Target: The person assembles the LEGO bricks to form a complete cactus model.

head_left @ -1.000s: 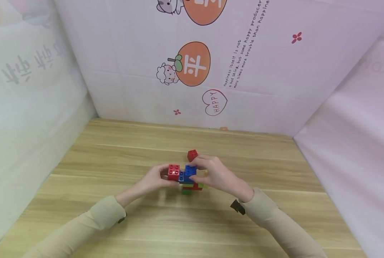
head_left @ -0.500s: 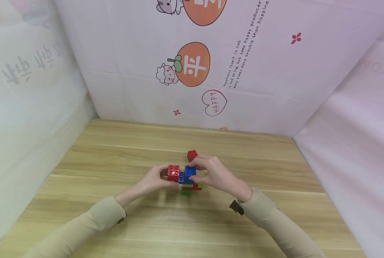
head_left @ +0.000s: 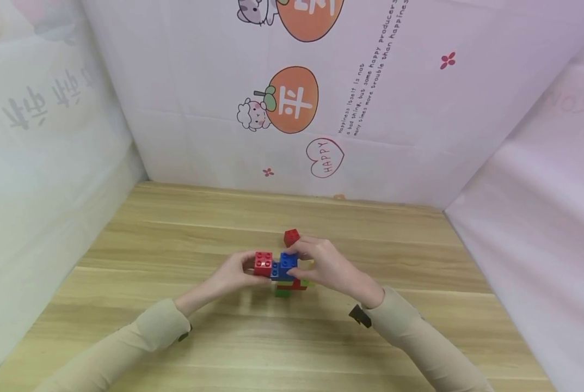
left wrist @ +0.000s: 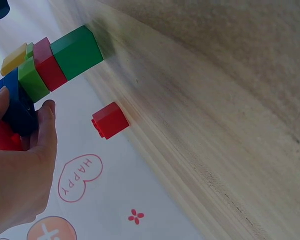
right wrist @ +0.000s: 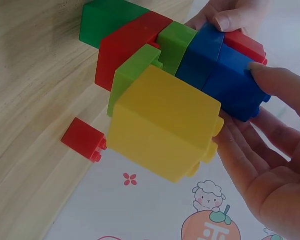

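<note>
Between the two hands stands a stack of toy building blocks. Its base is a green block point(left wrist: 77, 52) at the tabletop, topped by a wide red block point(right wrist: 132, 45). Higher up are light green blocks point(right wrist: 176, 47), a yellow block point(right wrist: 160, 120) off to one side and a lower blue block point(right wrist: 200, 52). An upper blue block point(head_left: 288, 261) and an upper red block point(head_left: 263, 263) sit side by side on the lower blue one. My left hand point(head_left: 235, 270) grips the red and lower blue blocks from the left. With thumb and fingers, my right hand point(head_left: 328, 269) pinches the upper blue block.
A loose red block point(head_left: 291, 237) lies on the wooden table point(head_left: 213, 348) just behind the stack, close to the right hand's fingers. White printed cloth walls point(head_left: 198, 109) enclose the table at the back and both sides.
</note>
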### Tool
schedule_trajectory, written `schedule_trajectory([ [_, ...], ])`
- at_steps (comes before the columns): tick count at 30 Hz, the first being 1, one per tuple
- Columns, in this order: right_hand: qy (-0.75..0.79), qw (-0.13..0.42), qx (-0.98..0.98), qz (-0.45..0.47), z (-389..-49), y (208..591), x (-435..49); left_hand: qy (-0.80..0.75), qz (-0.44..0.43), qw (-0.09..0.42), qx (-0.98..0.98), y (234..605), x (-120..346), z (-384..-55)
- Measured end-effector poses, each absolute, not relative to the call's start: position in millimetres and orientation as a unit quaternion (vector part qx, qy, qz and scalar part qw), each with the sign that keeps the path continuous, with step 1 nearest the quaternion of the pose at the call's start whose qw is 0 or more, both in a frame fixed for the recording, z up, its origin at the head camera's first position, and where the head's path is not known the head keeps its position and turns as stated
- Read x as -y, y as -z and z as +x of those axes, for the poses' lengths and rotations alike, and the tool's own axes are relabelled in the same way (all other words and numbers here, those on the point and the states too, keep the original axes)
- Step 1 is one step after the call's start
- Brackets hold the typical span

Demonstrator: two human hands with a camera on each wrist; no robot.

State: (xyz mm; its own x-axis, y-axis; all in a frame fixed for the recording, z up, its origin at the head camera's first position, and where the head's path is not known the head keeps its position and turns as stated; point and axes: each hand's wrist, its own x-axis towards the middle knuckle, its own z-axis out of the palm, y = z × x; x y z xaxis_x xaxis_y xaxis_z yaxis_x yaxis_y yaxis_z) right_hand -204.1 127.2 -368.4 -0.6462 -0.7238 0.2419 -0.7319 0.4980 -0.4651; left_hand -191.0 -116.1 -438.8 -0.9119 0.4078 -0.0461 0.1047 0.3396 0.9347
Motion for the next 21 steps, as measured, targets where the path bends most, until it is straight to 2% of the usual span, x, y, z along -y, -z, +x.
schedule_trajectory([
  [11,-0.264,-0.015,0.867,0.422,-204,366,-132,-0.556,0.165,0.139,-0.803,438,117,-189],
  [21,-0.280,0.071,0.850,0.440,-219,361,-138,-0.554,0.158,0.136,-0.806,438,117,-192],
])
